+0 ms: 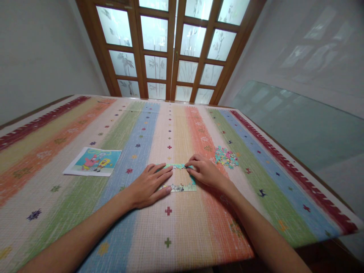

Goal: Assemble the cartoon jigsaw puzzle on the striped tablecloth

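A partly joined jigsaw puzzle (184, 187) lies flat on the striped tablecloth, its border strips forming a frame around bare cloth. My left hand (152, 185) rests over the puzzle's left side, fingers stretched out and spread, covering that edge. At the upper right corner, my right hand (203, 171) has its thumb and fingers bent together on the border; whatever is between the fingertips is too small to make out. A heap of loose puzzle pieces (226, 157) sits just beyond the right hand. To the left lies a printed picture (93, 162) with cartoon figures.
The striped tablecloth (167, 223) covers a wide table, with its near edge close to my forearms. A glass panel (298, 117) stands beyond the right edge. Wooden doors with frosted panes (170, 49) rise behind the table, between pale walls.
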Action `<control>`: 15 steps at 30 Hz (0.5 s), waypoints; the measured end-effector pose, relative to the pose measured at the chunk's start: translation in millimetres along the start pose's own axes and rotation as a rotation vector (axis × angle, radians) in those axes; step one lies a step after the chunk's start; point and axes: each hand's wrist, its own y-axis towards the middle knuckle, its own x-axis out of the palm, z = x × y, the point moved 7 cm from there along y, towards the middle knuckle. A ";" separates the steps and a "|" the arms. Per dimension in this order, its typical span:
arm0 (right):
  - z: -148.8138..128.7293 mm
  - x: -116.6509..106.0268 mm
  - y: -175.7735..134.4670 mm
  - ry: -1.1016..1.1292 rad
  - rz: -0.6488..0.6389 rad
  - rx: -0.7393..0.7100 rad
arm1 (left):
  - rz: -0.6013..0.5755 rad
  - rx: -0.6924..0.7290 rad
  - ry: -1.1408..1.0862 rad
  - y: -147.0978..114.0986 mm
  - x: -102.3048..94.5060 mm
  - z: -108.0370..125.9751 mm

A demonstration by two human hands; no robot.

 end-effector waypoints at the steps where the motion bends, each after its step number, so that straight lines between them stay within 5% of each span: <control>1: -0.8 0.4 -0.1 -0.023 0.001 -0.011 | 0.000 0.000 -0.003 0.1 -0.2 0.0; 15: -8.4 1.7 -1.9 -0.169 0.034 -0.131 | 0.014 0.007 0.008 0.7 -1.1 0.4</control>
